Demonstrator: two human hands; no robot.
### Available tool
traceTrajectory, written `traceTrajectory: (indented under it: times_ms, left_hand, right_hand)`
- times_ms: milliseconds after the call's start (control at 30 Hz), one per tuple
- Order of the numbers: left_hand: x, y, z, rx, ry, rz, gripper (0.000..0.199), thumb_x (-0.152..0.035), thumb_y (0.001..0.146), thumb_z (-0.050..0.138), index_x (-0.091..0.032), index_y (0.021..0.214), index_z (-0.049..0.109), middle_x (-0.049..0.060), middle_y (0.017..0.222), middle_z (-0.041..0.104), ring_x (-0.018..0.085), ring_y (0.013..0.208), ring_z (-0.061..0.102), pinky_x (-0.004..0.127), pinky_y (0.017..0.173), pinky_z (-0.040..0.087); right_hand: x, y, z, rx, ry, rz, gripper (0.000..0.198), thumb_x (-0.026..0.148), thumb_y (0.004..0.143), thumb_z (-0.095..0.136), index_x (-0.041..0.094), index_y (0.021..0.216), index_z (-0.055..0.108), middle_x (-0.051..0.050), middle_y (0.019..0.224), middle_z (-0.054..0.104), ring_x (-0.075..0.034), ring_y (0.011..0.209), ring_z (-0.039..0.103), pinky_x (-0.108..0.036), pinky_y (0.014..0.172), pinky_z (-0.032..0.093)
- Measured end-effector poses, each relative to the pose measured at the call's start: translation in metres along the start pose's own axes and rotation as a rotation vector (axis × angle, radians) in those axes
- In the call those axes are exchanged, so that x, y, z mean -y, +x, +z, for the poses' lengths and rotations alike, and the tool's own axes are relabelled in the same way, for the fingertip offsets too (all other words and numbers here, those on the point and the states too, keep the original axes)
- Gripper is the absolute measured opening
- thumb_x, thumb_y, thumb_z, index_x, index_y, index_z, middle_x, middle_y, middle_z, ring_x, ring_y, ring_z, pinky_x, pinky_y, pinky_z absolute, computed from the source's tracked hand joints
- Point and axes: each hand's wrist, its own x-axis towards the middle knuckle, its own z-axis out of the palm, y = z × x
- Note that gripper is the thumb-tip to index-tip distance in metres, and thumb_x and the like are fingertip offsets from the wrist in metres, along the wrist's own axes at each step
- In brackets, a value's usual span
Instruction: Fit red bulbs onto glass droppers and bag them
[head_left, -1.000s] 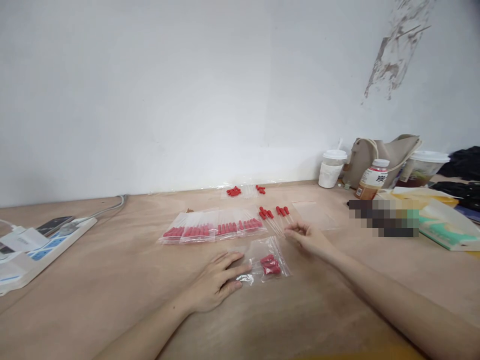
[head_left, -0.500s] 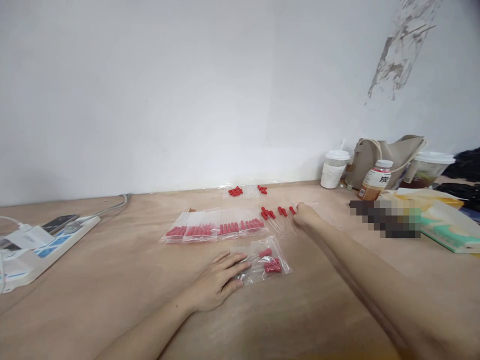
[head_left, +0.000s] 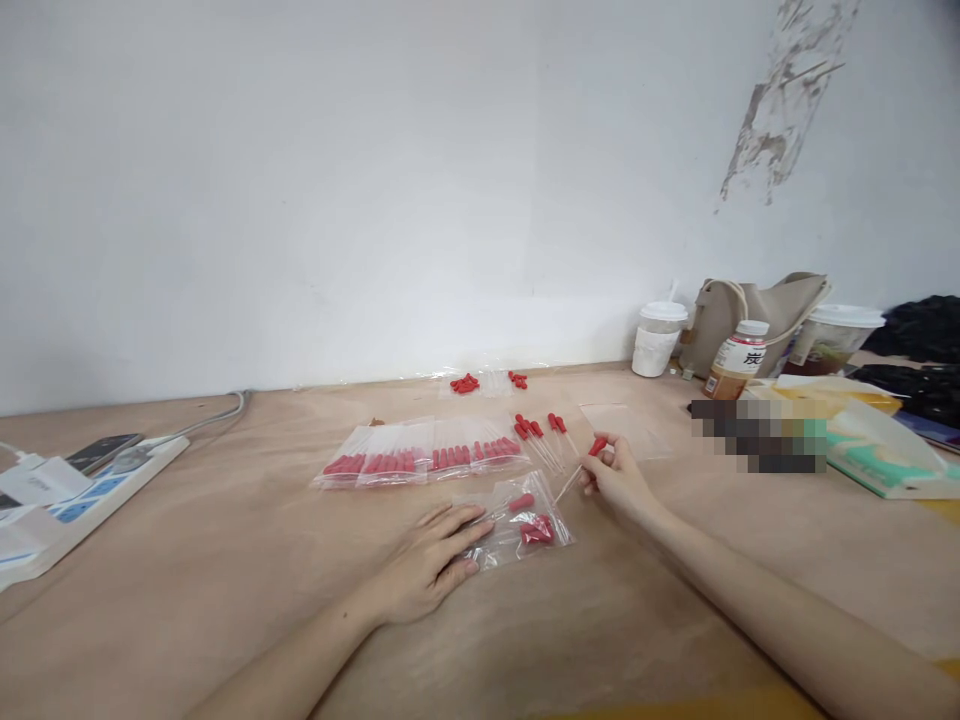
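My left hand [head_left: 435, 560] lies flat with its fingers spread on the edge of a clear zip bag [head_left: 499, 550]. Inside that bag are droppers with red bulbs [head_left: 537, 530]. Between the fingertips of my right hand [head_left: 619, 478] is a glass dropper [head_left: 598, 446], its red bulb up and its thin tube slanting down toward the bag's right edge. Several loose droppers [head_left: 529, 427] lie fanned out just beyond the bag. To their left is a row of filled zip bags [head_left: 420, 455] with red bulbs showing.
Behind the row sit small piles of red bulbs [head_left: 465, 384] on clear plastic. A flat clear bag [head_left: 622, 425] lies beyond my right hand. On the left is a power strip [head_left: 112, 490]; on the right, a lidded cup [head_left: 658, 340], a bottle [head_left: 737, 362] and a handbag [head_left: 772, 310].
My right hand has picked up the rightmost loose dropper and brought it nearer, turning it toward the zip bag. My left hand stays on the bag. The view has shifted slightly.
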Motion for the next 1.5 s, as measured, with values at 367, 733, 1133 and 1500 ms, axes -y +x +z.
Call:
traceTrajectory:
  times_ms: [367, 733, 1133, 1500]
  left_hand:
    - [0.001, -0.002, 0.002, -0.006, 0.003, -0.042, 0.05, -0.034, 0.088, 0.038, -0.03, 0.134, 0.02, 0.003, 0.139, 0.024, 0.024, 0.125, 0.025, 0.042, 0.1, 0.027]
    - [-0.001, -0.002, 0.002, -0.022, -0.002, -0.005, 0.041, -0.03, 0.088, 0.04, -0.033, 0.129, 0.033, 0.003, 0.138, 0.028, 0.023, 0.123, 0.03, 0.043, 0.1, 0.026]
    - [0.003, -0.003, 0.003, -0.066, -0.076, -0.022, 0.044, -0.033, 0.086, 0.043, -0.028, 0.129, 0.033, 0.004, 0.136, 0.03, 0.022, 0.122, 0.03, 0.039, 0.099, 0.029]
    - [0.003, -0.003, 0.002, -0.045, -0.067, -0.035, 0.043, -0.039, 0.086, 0.042, -0.025, 0.126, 0.037, 0.005, 0.134, 0.036, 0.022, 0.121, 0.033, 0.04, 0.1, 0.028]
  right_hand:
    - [0.002, -0.025, 0.011, 0.208, 0.08, 0.151, 0.024, 0.029, 0.065, 0.062, 0.017, 0.078, 0.047, 0.003, 0.061, 0.054, -0.007, 0.05, 0.052, -0.02, 0.052, 0.046]
    - [-0.003, -0.027, 0.016, 0.394, -0.181, -0.008, 0.029, 0.041, 0.059, 0.066, 0.016, 0.067, 0.055, 0.003, 0.053, 0.056, -0.009, 0.044, 0.05, -0.02, 0.041, 0.038]
    - [0.011, 0.014, -0.003, 0.162, -0.592, -0.041, 0.017, 0.03, 0.068, 0.055, 0.016, 0.078, 0.056, 0.001, 0.058, 0.058, -0.008, 0.045, 0.049, -0.018, 0.042, 0.036]
    - [0.002, 0.096, -0.001, 0.025, -0.95, 0.005, 0.024, 0.027, 0.056, 0.066, 0.014, 0.074, 0.056, -0.01, 0.076, 0.063, -0.022, 0.077, 0.058, -0.025, 0.061, 0.04]
